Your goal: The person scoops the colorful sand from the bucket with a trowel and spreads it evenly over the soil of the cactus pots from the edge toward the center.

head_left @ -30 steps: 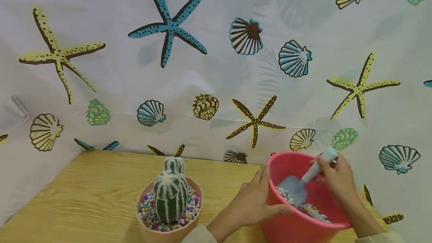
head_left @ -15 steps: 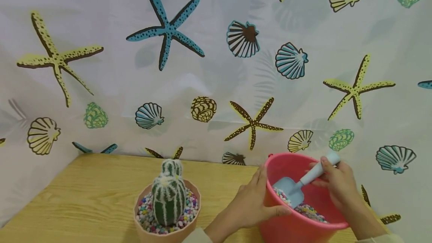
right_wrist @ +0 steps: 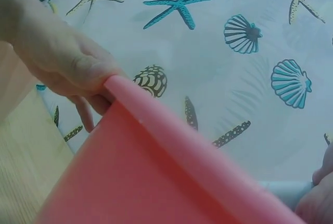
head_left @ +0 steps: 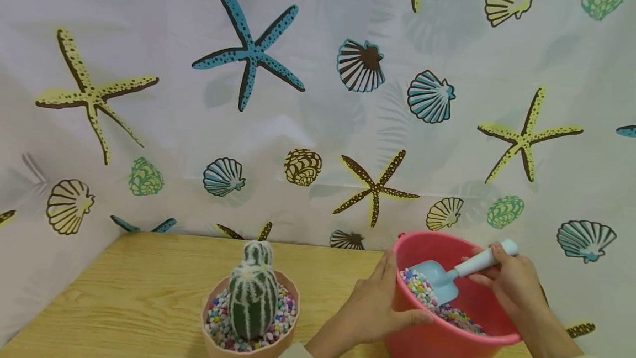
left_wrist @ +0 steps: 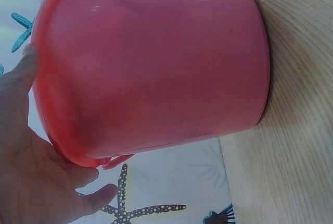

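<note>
A pink bucket (head_left: 437, 330) stands at the right of the head view, with multicoloured pebbles (head_left: 418, 287) inside. My left hand (head_left: 370, 305) holds it by the rim at its left side, thumb along the front; in the left wrist view the thumb and fingers (left_wrist: 96, 198) spread about the rim. My right hand (head_left: 514, 280) grips the handle of a light blue hand trowel (head_left: 439, 280), whose blade is inside the bucket against the pebbles. In the right wrist view the bucket's wall (right_wrist: 130, 177) covers most of the trowel.
A cactus (head_left: 253, 297) stands in a peach pot (head_left: 295, 303) of coloured pebbles, left of the bucket. Both are on a wooden table (head_left: 129, 291). Behind hangs a white cloth (head_left: 318, 109) printed with starfish and shells.
My right hand has moved right and slightly down, and the trowel now lies flatter. More pebbles show at the bucket's left side. My left hand stays at the rim.
</note>
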A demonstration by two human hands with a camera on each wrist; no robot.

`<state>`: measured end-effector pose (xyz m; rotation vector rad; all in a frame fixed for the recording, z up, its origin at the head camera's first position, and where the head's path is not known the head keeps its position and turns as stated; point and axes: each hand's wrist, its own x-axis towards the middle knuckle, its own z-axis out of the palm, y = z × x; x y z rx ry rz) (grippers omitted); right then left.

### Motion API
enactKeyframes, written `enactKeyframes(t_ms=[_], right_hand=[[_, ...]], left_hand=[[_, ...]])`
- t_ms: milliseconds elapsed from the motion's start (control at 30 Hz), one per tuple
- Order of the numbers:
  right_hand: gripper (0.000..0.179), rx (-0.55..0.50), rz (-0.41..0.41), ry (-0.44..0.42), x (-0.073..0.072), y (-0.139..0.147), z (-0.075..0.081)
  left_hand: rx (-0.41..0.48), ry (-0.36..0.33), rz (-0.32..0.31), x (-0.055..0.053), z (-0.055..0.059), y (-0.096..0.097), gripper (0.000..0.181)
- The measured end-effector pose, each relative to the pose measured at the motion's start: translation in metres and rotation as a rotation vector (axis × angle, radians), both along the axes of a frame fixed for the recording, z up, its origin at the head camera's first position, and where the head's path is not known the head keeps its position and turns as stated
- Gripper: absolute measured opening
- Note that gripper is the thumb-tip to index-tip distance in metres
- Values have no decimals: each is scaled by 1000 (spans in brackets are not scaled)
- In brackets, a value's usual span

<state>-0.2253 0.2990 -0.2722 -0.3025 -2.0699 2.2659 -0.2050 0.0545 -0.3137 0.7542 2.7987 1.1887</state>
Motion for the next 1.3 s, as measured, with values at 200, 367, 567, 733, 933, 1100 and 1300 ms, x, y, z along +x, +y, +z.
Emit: enactKeyframes(t_ms=[200, 367, 567, 733, 933, 1100, 1300], right_hand=[[21, -56, -42, -8, -1, 2, 0], [36, -69, -95, -13, -4, 4, -1], [59, -61, -220, -33, -6, 5, -5], [58, -65, -289, -40, -7, 5, -6], [57, -127, -320, -1, -19, 19, -20], [64, -217, -359, 57, -38, 43, -45], [76, -261, -336, 81, -51, 57, -58]], left_hand=[[4, -5, 3, 0, 1, 0, 113], [-8, 0, 10, -1, 0, 0, 114], [-1, -40, 16, -1, 0, 1, 115], [5, -32, 13, -1, 0, 1, 115], [13, -14, 17, 0, -3, 1, 115], [20, -21, 16, 1, -4, 1, 114], [19, -28, 13, 0, -3, 1, 113]])
